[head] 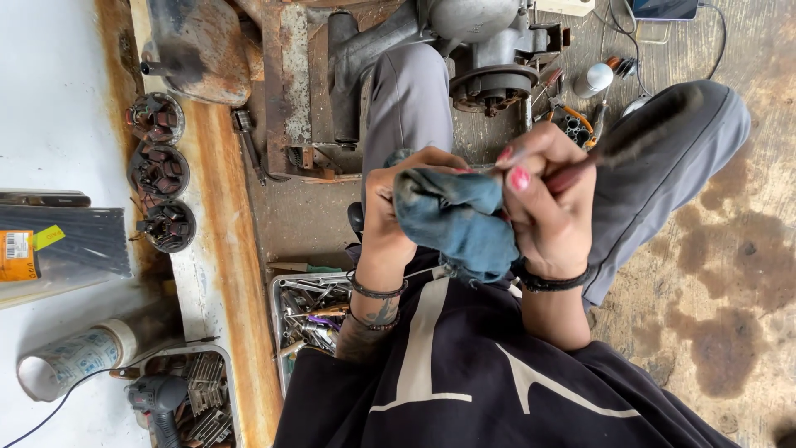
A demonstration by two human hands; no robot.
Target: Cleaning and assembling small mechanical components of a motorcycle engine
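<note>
We hold a blue rag (454, 222) bunched between both hands, up in front of the chest, above the knees. Left hand (390, 211) is clenched on the rag's near edge, thumb pressed into the cloth. Right hand (543, 203) grips a thin rod-like tool (609, 153) with a dark, blurred tip that angles out over the right knee; its lower end sits against the rag. What the tool is exactly, we cannot tell.

Step in hand, as we judge it: wiping the tool's shank clean with the rag. The next move likely calls for a firm pinch through the cloth and a steady pull or twist along the shaft, without snagging the fabric.

Materials: the rag is soft, worn, grease-darkened denim-blue, folded thick. The tool looks like smooth metal. Dark bracelets ring both wrists.

Around us: a grey engine casing (477, 50) lies ahead between the legs, cast metal, grimy. A metal tray (286, 290) of loose bits and sockets sits just by the left forearm. Three wound stators (159, 170) line a rusty bench edge at left. The concrete floor (721, 274) is oil-stained.
</note>
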